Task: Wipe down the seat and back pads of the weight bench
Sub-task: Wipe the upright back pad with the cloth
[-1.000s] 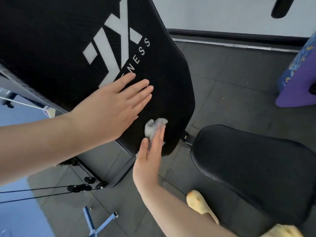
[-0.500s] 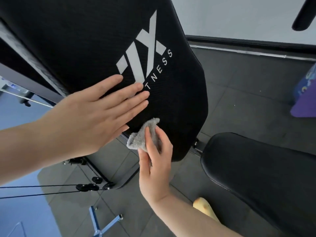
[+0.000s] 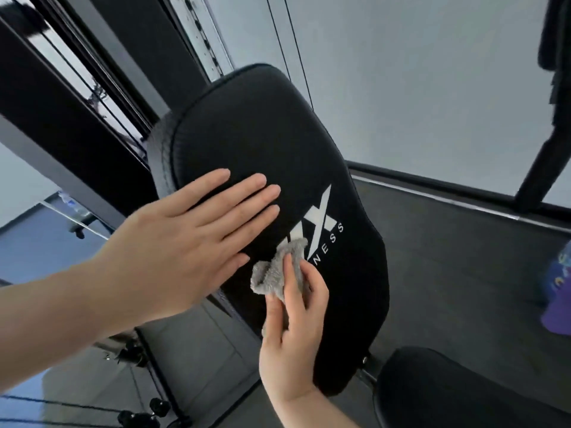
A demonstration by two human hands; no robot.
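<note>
The right hand point(image 3: 290, 344) has carried the grey cloth point(image 3: 279, 268) up the back pad point(image 3: 262, 134) onto the white logo point(image 3: 321, 217), and the left hand point(image 3: 185, 242) has slid higher too.

Left grip point(image 3: 182, 242) flat, right grip point(image 3: 293, 335) pinching.

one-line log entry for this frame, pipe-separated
step: wiping back pad | left hand: flat on pad | right hand: presses grey cloth by logo | seat pad: untouched

soft, even daylight, faint sheen on the back pad point(image 3: 256, 125), motion blur, wide-angle bending at edges
</note>
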